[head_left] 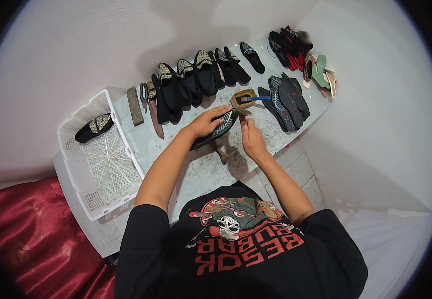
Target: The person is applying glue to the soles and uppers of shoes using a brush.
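Note:
My left hand (207, 122) is wrapped over a black shoe (222, 128) with a pale line pattern on its sole, holding it tilted above the table. My right hand (253, 139) is closed, thumb up, on a small flat brownish tool (245, 113). The tool's upper end is beside the shoe's tip; its exact kind is hard to make out. Just beyond them stands a yellowish, stained glue container (241, 95) with a blue-handled brush (260, 98) resting across it. Under the held shoe lies a tool with a brown end (223, 155), partly hidden.
Black shoes with gold-patterned uppers (186, 79) line the table's back edge. Black soles (288, 102) are piled at right, near green footwear parts (319, 72). Pliers (143, 94), a flat bar (135, 106) and a brown blade (156, 119) lie left. A white basket (84, 199) holds one shoe (94, 128).

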### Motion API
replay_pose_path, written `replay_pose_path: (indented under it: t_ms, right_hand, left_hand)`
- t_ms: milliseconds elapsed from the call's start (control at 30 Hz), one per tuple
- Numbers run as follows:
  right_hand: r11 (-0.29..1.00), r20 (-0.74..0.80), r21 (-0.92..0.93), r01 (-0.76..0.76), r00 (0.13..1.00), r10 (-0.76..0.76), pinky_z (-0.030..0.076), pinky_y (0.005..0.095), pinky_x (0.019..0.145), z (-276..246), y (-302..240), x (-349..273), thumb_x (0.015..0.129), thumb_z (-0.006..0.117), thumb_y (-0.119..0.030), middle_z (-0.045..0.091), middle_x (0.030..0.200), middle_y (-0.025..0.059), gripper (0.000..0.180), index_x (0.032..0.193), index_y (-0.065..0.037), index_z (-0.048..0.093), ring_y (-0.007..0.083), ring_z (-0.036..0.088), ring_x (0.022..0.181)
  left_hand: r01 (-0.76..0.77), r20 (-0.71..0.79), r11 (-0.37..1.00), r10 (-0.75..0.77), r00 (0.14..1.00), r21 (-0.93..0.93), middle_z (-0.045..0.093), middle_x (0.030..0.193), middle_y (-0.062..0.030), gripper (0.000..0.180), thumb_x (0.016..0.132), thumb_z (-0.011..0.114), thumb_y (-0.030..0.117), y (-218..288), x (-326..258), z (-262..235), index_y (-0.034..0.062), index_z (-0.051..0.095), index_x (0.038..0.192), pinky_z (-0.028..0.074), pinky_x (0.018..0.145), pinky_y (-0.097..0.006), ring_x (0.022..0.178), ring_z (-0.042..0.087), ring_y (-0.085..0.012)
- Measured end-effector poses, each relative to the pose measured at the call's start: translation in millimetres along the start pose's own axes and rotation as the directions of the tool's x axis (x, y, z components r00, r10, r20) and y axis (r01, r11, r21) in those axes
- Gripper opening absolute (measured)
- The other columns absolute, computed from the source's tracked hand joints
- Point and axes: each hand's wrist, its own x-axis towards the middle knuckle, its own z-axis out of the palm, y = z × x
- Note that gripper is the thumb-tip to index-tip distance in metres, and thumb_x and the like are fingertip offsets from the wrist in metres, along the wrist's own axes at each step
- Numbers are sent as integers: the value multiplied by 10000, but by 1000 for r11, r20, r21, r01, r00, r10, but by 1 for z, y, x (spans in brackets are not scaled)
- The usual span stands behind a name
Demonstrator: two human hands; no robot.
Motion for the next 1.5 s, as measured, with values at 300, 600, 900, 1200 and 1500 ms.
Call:
replay_pose_path:
  t_ms: [300,600,900,1200,1500]
  right_hand:
    - [995,-64,97,-24,998,30,421,630,707,-15,-22,1,1084,431,-252,636,850,355,248,1105,-9,481,580,601,854]
    - [990,-67,139,6,998,4,435,623,734,-5,-9,-14,1084,423,-228,657,934,351,242,1190,-24,500,585,599,898]
    - [998,-23,58,-14,1000,16,473,576,752,-11,1,-4,1091,432,-232,668,955,327,311,1323,-37,496,568,613,908]
    - [994,-95,93,59,994,-50,422,426,542,1,11,-19,1099,403,-282,573,644,140,308,1180,-18,541,304,581,550]
    - [995,-70,49,87,994,-83,422,414,533,1,10,-15,1100,389,-270,561,634,128,339,1258,-16,547,284,574,534]
  left_hand:
    - [-27,-11,1000,27,1000,-6,516,1538,-151,541,961,592,22,1,2,2,97,531,1493,317,1219,-383,1456,449,-301]
    - [105,30,992,-103,994,-76,599,1433,-152,563,970,597,63,4,1,1,172,524,1517,387,1154,-375,1320,563,-305]
    - [39,-15,997,-40,999,-69,604,1431,-141,551,984,596,66,2,2,-4,190,529,1516,399,1143,-365,1310,575,-283]
    - [53,12,997,-52,999,-51,615,1394,-151,551,987,595,70,1,-1,0,205,527,1517,417,1126,-376,1278,589,-301]
    - [29,-21,998,-30,999,-50,628,1373,-143,550,989,612,97,-1,0,0,213,525,1519,428,1115,-383,1269,597,-298]
